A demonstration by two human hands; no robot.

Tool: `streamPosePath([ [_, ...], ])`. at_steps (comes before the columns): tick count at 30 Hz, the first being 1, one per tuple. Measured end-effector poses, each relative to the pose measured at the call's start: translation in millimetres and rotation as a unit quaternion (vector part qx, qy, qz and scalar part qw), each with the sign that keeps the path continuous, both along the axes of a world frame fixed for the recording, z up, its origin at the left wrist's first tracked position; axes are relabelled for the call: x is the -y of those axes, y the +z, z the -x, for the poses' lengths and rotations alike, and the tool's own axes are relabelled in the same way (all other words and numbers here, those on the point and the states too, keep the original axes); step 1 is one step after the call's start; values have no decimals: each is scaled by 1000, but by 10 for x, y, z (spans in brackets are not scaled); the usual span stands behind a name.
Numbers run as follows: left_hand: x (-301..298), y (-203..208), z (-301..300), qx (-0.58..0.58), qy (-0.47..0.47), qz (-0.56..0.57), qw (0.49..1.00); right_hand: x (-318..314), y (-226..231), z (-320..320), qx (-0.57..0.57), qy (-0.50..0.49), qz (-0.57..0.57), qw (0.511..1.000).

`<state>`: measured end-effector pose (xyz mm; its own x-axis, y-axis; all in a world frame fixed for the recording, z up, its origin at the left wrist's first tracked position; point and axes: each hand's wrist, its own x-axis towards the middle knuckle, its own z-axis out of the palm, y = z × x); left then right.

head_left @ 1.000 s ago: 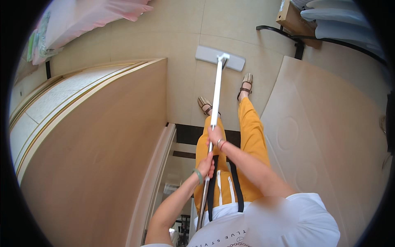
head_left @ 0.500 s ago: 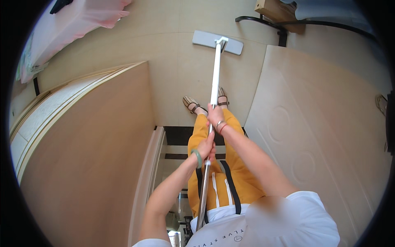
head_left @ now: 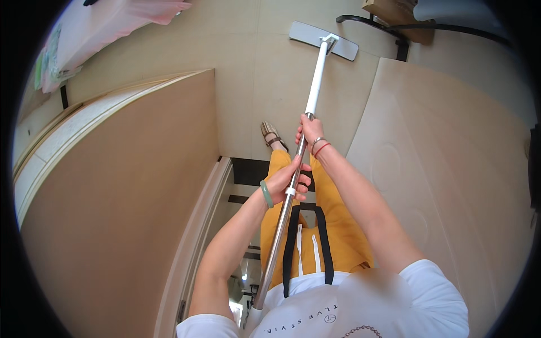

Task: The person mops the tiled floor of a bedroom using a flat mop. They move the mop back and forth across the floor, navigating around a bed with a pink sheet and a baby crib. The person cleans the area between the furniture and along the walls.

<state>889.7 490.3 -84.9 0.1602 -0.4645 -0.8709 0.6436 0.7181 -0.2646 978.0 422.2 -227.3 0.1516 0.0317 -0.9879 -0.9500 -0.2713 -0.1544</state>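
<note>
A flat mop [head_left: 317,81] slants across the view, its pole white at the far end and bare metal nearer me. The wide grey mop head [head_left: 305,35] lies on the floor ahead, a bit to the right. My right hand [head_left: 310,130] is closed round the metal part just below the white section. Lower down, my left hand [head_left: 280,182] cradles the pole loosely, thumb along it and fingers partly curled behind, above a white collar [head_left: 290,191]. The pole's near end runs down past my left side.
To the left stands a wooden door panel [head_left: 124,163]; another pale panel with raised shapes [head_left: 428,169] is at the right. Black curved metal legs [head_left: 366,21] and a wooden piece [head_left: 406,22] are beyond the mop head. Pink cloth [head_left: 135,22] hangs at the far left.
The mop head has slid forward and to the right. My right hand has gone forward with the pole. The left hand's fingers have loosened, and the pole tilts more to the right.
</note>
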Motion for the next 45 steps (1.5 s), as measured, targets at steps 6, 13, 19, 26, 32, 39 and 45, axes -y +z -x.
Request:
streamPosePath([
  [6,-73,-176,296,-10,48,39,998,-204,20,105,79,148,79,983],
  [13,288,-182,1291,-54,48,-27,997,-110,-5,1058,60,219,97,969],
  [19,796,275,2641,-121,109,-29,986,278,370,2526,33,252,29,967],
  [26,864,167,2851,-92,93,-64,989,375,178,2831,83,197,-36,976],
  [32,184,-496,1979,-13,120,-77,990,-389,-413,1700,163,241,-52,955],
  [39,-476,-703,1290,69,140,-165,974,-1208,-588,875,171,222,-32,959],
  [45,-140,-696,1702,32,75,-176,981,-1040,-569,1186,175,268,5,947],
])
